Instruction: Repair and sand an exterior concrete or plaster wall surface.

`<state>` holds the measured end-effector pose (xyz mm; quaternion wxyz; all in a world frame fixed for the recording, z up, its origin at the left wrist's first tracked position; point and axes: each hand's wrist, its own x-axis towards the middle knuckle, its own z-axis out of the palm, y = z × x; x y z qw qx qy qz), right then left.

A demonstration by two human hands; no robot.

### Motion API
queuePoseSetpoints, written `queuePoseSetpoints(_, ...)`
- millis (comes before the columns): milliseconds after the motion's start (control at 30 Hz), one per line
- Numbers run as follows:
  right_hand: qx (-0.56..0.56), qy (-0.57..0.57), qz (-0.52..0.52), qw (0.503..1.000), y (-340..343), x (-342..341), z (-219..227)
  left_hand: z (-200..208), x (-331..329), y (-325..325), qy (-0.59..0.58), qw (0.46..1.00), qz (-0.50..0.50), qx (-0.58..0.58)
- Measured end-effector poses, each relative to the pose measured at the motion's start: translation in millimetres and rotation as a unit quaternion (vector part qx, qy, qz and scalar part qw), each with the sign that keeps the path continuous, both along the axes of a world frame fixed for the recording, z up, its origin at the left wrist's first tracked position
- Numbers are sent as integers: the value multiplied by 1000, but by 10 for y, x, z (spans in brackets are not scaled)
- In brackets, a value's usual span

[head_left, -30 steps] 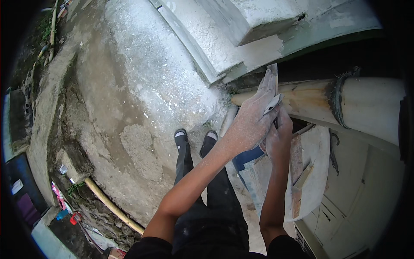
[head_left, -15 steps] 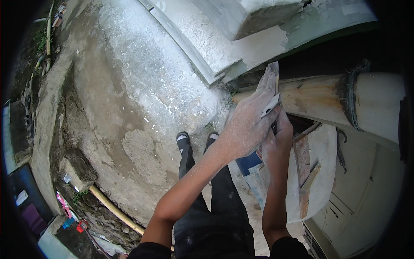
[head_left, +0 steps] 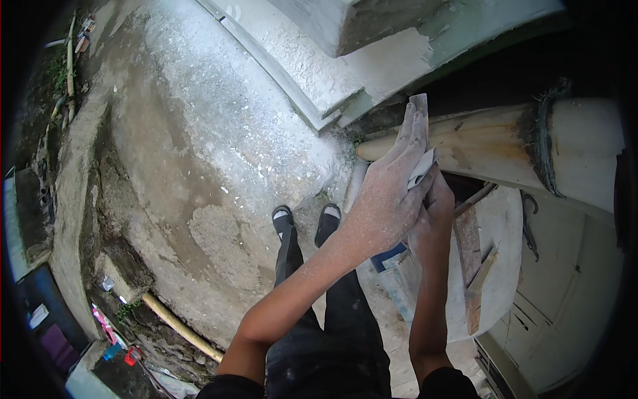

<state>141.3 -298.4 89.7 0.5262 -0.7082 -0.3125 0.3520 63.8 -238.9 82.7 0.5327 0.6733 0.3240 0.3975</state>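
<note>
My left hand (head_left: pixel 392 193), coated in pale dust, reaches forward with its fingers straight and pressed together along a flat greyish strip (head_left: pixel 420 105). The strip's far end sticks out just past the fingertips. Between the thumb side of this hand and its fingers is a folded pale sheet (head_left: pixel 423 167), one edge curled up; it looks like sandpaper or stiff paper. My right hand (head_left: pixel 433 209) is closed right beneath and beside the left, touching it. The left hand partly covers its fingers, so what they grip is hidden.
Right of my hands lies a thick stained pipe (head_left: pixel 472 143) with a dark binding. Below it, a rounded pale board (head_left: pixel 495 286) carries wood scraps (head_left: pixel 480 279). A white-coated ledge (head_left: pixel 319 86) stands ahead. White dust and flakes cover the concrete floor (head_left: pixel 246 133) ahead of my feet.
The folded sheet has shifted slightly right and its edge looks more curled. My right hand has turned a little, and the dark gap beside its fingers no longer shows.
</note>
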Motion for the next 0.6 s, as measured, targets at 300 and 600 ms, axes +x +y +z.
queuePoseSetpoints(300, -13, -46, 83, 995, 8, 43, -47, 0, -154, 166, 77, 990, -90, -81)
queuePoseSetpoints(600, 77, -102, 151, 980, -56, -47, -20, 1, -208, 176, 27, 991, -7, -128)
